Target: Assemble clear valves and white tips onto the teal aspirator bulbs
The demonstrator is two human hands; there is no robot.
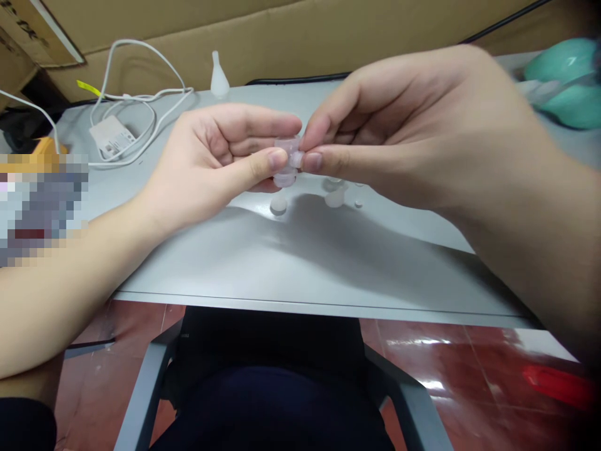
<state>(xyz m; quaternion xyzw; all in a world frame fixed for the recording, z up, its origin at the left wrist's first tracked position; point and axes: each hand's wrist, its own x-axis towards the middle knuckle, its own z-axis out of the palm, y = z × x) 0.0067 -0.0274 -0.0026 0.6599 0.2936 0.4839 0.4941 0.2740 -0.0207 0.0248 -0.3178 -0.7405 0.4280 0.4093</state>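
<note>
1. Hands meet at the centre of the frame, raised just above a grey table (291, 263). The left hand (220, 156) pinches a small translucent plastic piece (285, 164) between thumb and fingers; the right hand (399, 131) pinches the same piece from the other side with thumb and forefinger. Both hands grasp it, fingertips almost touching.

2. Detail of the piece is blurred; it looks like a tiny clear cap or fitting, and whether it is one part or two cannot be told.

3. Below the hands, on the table, lie more small clear parts (334, 195) and a round disc (278, 205), close together in shadow.

4. Judged from this grip, working well calls for a steady left hand, small controlled movement from the right fingertips, and keeping the piece low over the table so a slip drops it near the others.

5. Upper left of the frame holds a white cable with charger (113, 134); a white nozzle-shaped tip (218, 76) stands at the table's far edge. A teal object (570, 84) sits blurred at upper right.
</note>
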